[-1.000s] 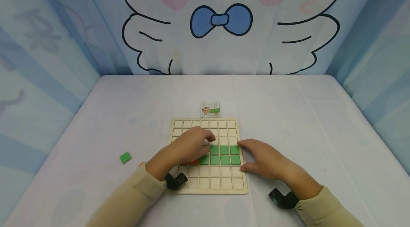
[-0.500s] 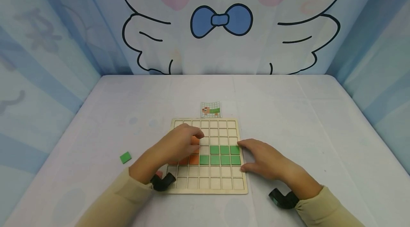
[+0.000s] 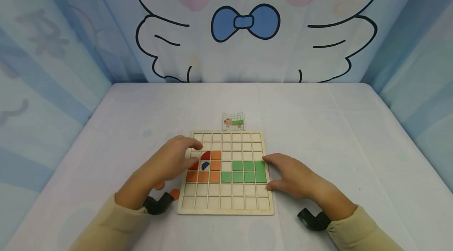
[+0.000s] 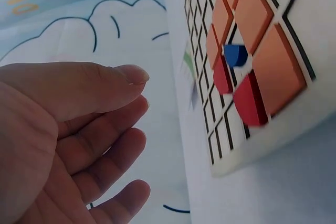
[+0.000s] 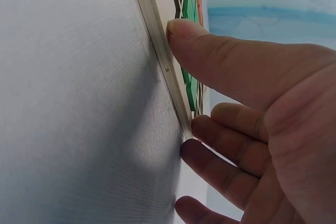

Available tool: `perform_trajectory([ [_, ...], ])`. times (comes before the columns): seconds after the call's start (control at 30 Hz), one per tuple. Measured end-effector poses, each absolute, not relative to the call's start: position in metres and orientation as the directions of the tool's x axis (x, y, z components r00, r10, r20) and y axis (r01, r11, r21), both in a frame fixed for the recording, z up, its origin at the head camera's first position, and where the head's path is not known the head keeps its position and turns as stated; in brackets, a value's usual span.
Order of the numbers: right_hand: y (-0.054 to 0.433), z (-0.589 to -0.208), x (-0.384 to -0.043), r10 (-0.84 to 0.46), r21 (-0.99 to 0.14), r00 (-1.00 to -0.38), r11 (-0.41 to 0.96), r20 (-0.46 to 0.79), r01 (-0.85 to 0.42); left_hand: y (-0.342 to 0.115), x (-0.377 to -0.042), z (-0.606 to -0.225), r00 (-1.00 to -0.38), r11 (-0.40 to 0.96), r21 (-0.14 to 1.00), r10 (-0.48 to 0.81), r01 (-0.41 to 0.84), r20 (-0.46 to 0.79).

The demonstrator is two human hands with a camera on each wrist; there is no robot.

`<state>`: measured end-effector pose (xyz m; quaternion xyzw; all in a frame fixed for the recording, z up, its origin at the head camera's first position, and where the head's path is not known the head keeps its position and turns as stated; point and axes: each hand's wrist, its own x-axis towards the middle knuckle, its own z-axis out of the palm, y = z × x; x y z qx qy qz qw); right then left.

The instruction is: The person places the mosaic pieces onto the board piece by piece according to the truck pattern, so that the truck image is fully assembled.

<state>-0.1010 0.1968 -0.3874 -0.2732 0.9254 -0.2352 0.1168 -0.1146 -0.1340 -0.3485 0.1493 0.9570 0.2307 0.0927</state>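
A wooden grid board (image 3: pixel 226 203) lies on the table, with green square tiles (image 3: pixel 248 176) in two rows at its right. Orange square tiles (image 3: pixel 214 176) fill cells at its left, beside red rounded tiles (image 3: pixel 205 155) and a blue half-round tile (image 3: pixel 205 166). My left hand (image 3: pixel 166 160) hovers over the board's left edge, thumb and fingers apart and nothing between them, as the left wrist view (image 4: pixel 94 129) confirms. My right hand (image 3: pixel 293 174) rests at the board's right edge; in the right wrist view its thumb (image 5: pixel 210 56) touches the wooden rim.
A small picture card (image 3: pixel 233 121) with a coloured grid pattern lies just behind the board. Orange round pieces (image 3: pixel 174 194) sit on the table left of the board, partly covered by my left wrist. A patterned curtain (image 3: pixel 244 58) closes off the far side.
My left hand has moved left from the board's middle to its left edge, uncovering the orange, red and blue tiles. My left arm now covers the loose green tile. My right hand has stayed put.
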Motion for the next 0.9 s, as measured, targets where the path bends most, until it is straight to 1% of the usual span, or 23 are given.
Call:
perform_trajectory([
  [0.13, 0.197, -0.388, -0.101, -0.558, -0.500, -0.825, 0.741, -0.088, -0.448, -0.146, -0.111, -0.345, -0.946, 0.853, 0.473, 0.304, 0.220, -0.108],
  [0.37, 0.197, -0.387, -0.101, -0.560, -0.505, -0.824, 0.739, -0.092, -0.446, -0.164, -0.106, -0.345, -0.955, 0.855, 0.466, 0.290, 0.227, -0.067],
  [0.9, 0.197, -0.386, -0.101, -0.555, -0.523, -0.826, 0.735, -0.099, -0.432, -0.204, -0.093, -0.348, -0.983, 0.892, 0.440, 0.157, 0.101, -0.093],
])
